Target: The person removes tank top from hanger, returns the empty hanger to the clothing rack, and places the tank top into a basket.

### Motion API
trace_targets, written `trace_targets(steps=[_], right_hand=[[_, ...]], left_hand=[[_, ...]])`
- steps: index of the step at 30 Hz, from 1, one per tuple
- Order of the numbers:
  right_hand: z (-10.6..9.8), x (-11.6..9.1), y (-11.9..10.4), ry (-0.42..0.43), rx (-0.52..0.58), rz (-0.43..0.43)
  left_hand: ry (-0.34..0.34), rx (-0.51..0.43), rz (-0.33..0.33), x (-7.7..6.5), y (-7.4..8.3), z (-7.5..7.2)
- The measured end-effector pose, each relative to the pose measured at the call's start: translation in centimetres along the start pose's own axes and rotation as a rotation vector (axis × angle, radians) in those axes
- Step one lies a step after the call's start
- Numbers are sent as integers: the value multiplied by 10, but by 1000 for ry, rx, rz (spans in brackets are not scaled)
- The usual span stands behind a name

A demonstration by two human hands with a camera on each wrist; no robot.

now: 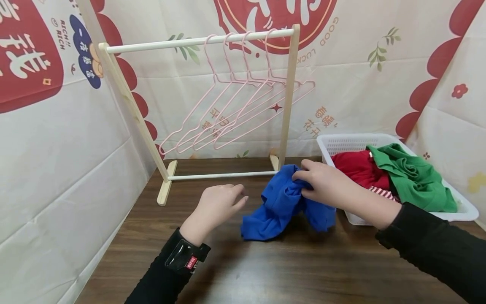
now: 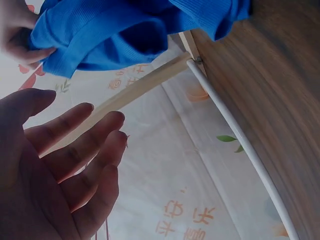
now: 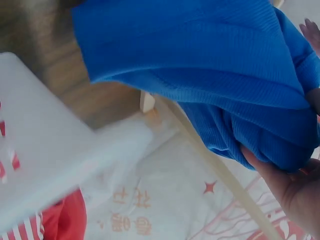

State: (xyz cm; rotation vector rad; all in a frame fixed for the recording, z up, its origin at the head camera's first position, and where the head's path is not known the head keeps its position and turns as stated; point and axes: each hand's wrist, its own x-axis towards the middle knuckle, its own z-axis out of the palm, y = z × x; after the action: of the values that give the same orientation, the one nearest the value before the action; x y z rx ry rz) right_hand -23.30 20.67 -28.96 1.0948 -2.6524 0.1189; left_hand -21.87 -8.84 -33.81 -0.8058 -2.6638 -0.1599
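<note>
A crumpled blue garment (image 1: 282, 202) of ribbed cloth hangs from my right hand (image 1: 322, 181), which pinches its upper part. Its lower folds reach down at the brown tabletop. In the right wrist view, the thumb and fingers press into the bunched blue cloth (image 3: 215, 75). My left hand (image 1: 218, 204) is held to the left of the garment, apart from it, over the table. The left wrist view shows that hand (image 2: 70, 165) with spread, slightly bent fingers and nothing in them.
A wooden rack (image 1: 290, 97) with a white top bar (image 1: 163, 44) stands at the back. Several pink hangers (image 1: 201, 101) hang from the bar. At right, a white basket (image 1: 345, 141) holds a red garment (image 1: 358, 169), a green garment (image 1: 414, 177) and red-and-white striped cloth (image 1: 383, 193).
</note>
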Motion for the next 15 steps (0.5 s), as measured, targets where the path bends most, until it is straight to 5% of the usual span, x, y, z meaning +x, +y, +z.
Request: trace_targets(steps=[15], right_hand=[[-45,3,21,117,72,316]], left_hand=[[76,-7,53,19,4,-3]])
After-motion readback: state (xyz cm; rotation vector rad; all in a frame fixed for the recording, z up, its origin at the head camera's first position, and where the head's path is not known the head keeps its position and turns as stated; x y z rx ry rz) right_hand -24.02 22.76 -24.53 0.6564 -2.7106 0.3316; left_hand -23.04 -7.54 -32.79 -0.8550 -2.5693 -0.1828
